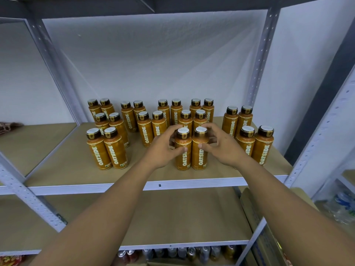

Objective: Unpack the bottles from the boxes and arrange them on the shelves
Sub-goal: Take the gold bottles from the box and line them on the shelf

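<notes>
Several orange OATSIDE bottles with dark caps stand in pairs on the brown shelf board. At the front middle stand two bottles side by side. My left hand curls round the left bottle, thumb on its front and fingers behind its neck. My right hand curls round the right bottle the same way, thumb on the label. Both bottles stand upright on the board. More pairs stand to the left, to the right and behind.
Grey metal uprights frame the shelf. A lower brown board lies beneath, with a cardboard box leaning at its right. Drink cans sit on the bottom level. Clear plastic bottles fill the rack at far right.
</notes>
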The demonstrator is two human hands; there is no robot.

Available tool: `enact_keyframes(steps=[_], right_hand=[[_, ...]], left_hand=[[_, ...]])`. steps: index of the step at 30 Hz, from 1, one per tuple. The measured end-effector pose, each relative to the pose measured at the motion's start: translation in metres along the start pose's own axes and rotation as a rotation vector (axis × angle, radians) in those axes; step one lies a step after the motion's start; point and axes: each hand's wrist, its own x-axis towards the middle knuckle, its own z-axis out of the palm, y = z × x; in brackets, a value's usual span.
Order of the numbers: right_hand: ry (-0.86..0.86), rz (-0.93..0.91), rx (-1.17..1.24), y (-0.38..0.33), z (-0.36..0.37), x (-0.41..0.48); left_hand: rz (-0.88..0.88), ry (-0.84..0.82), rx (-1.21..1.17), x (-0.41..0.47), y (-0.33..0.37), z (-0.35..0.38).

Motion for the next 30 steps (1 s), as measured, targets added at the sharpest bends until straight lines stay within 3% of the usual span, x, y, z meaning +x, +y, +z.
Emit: enact_keyframes(steps=[20,30], right_hand=[[-0.015,0.002,-0.003,-0.004,-0.007,-0.003],[0.101,-0.04,-0.212,-0.033,-0.022,0.013]], left_hand=[[-0.005,-0.024,-0.006,0.002,0.004,0.002],[0.015,0.005,0.047,0.003,0.008,-0.024]])
